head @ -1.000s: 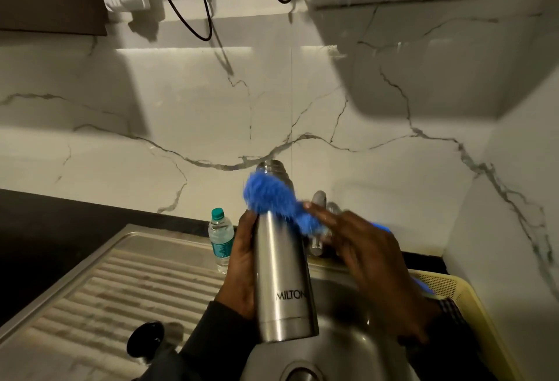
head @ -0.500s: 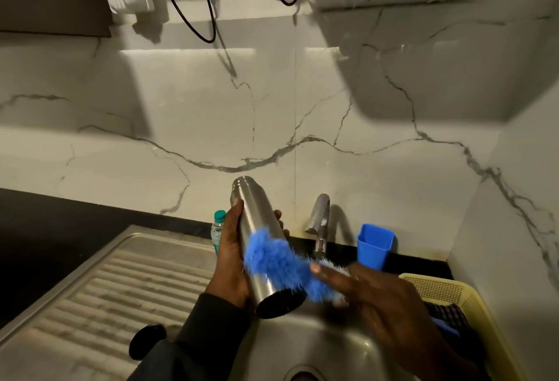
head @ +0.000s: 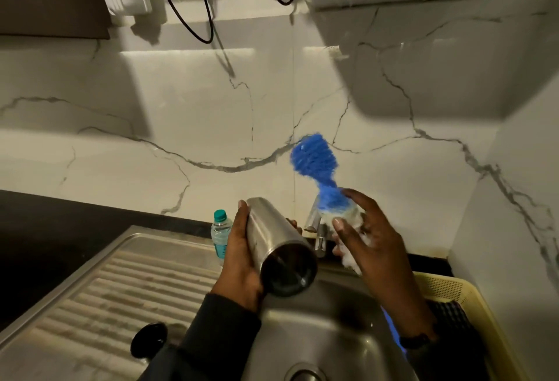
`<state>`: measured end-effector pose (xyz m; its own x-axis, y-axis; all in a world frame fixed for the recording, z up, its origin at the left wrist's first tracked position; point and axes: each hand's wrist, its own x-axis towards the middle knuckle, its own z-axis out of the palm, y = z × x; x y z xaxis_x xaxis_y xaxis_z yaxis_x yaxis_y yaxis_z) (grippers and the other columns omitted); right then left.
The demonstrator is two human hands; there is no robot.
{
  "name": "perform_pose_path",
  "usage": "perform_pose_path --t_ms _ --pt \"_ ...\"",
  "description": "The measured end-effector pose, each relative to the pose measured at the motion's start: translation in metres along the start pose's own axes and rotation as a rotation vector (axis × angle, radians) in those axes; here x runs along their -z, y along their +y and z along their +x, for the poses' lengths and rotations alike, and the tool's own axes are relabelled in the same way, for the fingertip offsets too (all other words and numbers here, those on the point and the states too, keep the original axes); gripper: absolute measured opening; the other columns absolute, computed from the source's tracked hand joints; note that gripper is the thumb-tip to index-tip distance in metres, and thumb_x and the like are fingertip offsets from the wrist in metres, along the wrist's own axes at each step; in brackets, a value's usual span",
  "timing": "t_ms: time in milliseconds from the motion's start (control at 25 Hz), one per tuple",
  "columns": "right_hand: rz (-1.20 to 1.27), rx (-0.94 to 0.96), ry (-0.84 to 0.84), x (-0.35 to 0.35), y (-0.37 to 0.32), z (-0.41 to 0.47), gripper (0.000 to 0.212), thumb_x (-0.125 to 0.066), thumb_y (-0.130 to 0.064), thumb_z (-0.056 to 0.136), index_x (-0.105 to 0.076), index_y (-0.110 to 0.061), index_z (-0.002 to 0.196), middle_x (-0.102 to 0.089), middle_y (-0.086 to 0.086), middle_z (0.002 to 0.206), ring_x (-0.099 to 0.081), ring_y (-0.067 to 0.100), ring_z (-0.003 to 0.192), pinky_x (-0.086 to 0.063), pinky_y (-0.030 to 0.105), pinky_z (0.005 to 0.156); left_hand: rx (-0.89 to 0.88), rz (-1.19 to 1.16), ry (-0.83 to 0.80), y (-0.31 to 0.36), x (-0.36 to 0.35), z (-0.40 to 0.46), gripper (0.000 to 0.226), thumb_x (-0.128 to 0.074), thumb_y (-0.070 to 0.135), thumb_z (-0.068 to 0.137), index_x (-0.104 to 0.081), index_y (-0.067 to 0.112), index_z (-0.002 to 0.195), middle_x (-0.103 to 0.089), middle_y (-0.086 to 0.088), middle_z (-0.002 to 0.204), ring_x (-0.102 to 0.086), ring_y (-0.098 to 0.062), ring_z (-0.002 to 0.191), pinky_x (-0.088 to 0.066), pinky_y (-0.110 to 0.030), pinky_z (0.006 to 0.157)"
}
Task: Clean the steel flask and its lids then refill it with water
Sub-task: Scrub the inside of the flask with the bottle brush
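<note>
No readable writing shows. The left hand point(head: 242, 259) grips the steel flask point(head: 278, 247) tilted over the sink point(head: 348, 338) — dark base toward the camera; the right hand point(head: 369, 238) holds a blue brush point(head: 316, 158) upright. A small water bottle point(head: 220, 234) stands behind.

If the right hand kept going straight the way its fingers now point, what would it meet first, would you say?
Probably the marble backsplash: the right hand, holding the blue bottle brush, points up and away, with nothing visible between; depth is uncertain.

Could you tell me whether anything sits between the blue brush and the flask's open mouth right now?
Nothing visible does. The brush, held in the right hand, is raised above the flask, whose dark mouth faces the camera, gripped by the left hand.
</note>
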<state>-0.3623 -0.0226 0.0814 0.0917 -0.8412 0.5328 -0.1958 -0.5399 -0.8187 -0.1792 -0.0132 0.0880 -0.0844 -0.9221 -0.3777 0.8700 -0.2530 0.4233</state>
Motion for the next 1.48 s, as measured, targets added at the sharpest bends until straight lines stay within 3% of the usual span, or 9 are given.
perform_pose_path --t_ms 160,360,480,600,760,960,1200,1360,1480 --pt "0.012 -0.003 -0.03 0.003 0.011 -0.037 0.066 -0.065 -0.002 0.086 -0.046 -0.063 0.104 -0.061 -0.024 0.106 -0.07 0.013 0.081 -0.057 0.029 0.067 -0.043 -0.23 0.259 0.006 0.006 0.022 0.055 -0.053 0.046 0.096 -0.053 0.011 0.139 -0.063 -0.023 0.113 -0.061 -0.04 0.089 -0.052 -0.054 0.063" --pt "-0.421 0.174 -0.101 -0.007 0.006 -0.065 0.059 -0.061 -0.034 0.085 -0.039 -0.05 0.138 -0.064 -0.015 0.12 -0.065 -0.001 0.091 -0.052 0.012 0.074 -0.051 -0.275 0.367 -0.009 0.013 0.024 0.055 -0.051 0.046 0.099 -0.049 0.009 0.139 -0.063 -0.024 0.114 -0.061 -0.04 0.098 -0.05 -0.05 0.07" --pt "-0.491 0.195 -0.056 -0.014 0.005 -0.061 0.053 -0.052 -0.043 0.092 -0.036 -0.045 0.143 -0.067 -0.009 0.118 -0.068 0.007 0.09 -0.058 0.027 0.073 -0.081 -0.267 0.366 -0.013 0.011 0.02 0.053 -0.051 0.043 0.1 -0.047 0.01 0.142 -0.063 -0.024 0.112 -0.063 -0.039 0.098 -0.052 -0.049 0.07" --pt "-0.61 0.273 -0.128 -0.016 0.005 -0.063 0.052 -0.032 -0.051 0.098 -0.023 -0.043 0.148 -0.07 -0.005 0.105 -0.067 0.011 0.079 -0.059 0.032 0.064 -0.148 -0.17 0.365 -0.012 0.014 0.015 0.049 -0.04 0.037 0.106 -0.041 0.011 0.148 -0.058 -0.021 0.132 -0.056 -0.035 0.123 -0.051 -0.046 0.086" --pt "-0.547 0.27 -0.093 -0.011 0.003 -0.062 0.051 -0.037 -0.05 0.096 -0.031 -0.041 0.146 -0.069 -0.009 0.114 -0.068 0.005 0.087 -0.059 0.029 0.07 -0.134 -0.227 0.351 -0.004 0.024 0.026 0.053 -0.046 0.049 0.099 -0.051 0.014 0.14 -0.064 -0.021 0.11 -0.063 -0.037 0.099 -0.049 -0.048 0.063" --pt "-0.563 0.295 -0.096 -0.014 -0.006 -0.066 0.052 -0.032 -0.052 0.097 -0.029 -0.04 0.147 -0.071 -0.007 0.104 -0.068 0.005 0.081 -0.057 0.023 0.065 -0.222 -0.138 0.349 -0.005 0.019 0.018 0.048 -0.038 0.036 0.106 -0.044 0.008 0.144 -0.061 -0.023 0.125 -0.06 -0.039 0.113 -0.049 -0.043 0.077" --pt "-0.825 0.385 -0.162 0.0 -0.011 -0.043 0.051 -0.042 -0.044 0.091 -0.04 -0.039 0.142 -0.066 -0.009 0.081 -0.051 0.0 0.057 -0.042 0.014 0.05 -0.212 -0.174 0.348 0.005 0.04 0.036 0.054 -0.056 0.049 0.093 -0.056 0.014 0.135 -0.071 -0.015 0.114 -0.07 -0.032 0.099 -0.056 -0.049 0.064" --pt "-0.516 0.067 -0.242 0.015 -0.018 -0.023 0.041 -0.056 -0.048 0.091 -0.041 -0.064 0.127 -0.062 -0.024 0.076 -0.055 -0.006 0.062 -0.042 0.011 0.061 -0.232 -0.181 0.318 0.006 0.042 0.04 0.057 -0.054 0.05 0.092 -0.054 0.014 0.136 -0.065 -0.017 0.128 -0.064 -0.034 0.115 -0.055 -0.052 0.08" --pt "-0.159 -0.184 -0.274 0.015 -0.017 -0.023 0.036 -0.063 -0.039 0.089 -0.053 -0.054 0.121 -0.06 -0.01 0.059 -0.049 0.003 0.042 -0.041 0.019 0.049 -0.216 -0.205 0.222 0.006 0.037 0.044 0.053 -0.045 0.047 0.097 -0.055 0.014 0.138 -0.066 -0.018 0.123 -0.062 -0.036 0.115 -0.06 -0.049 0.073"
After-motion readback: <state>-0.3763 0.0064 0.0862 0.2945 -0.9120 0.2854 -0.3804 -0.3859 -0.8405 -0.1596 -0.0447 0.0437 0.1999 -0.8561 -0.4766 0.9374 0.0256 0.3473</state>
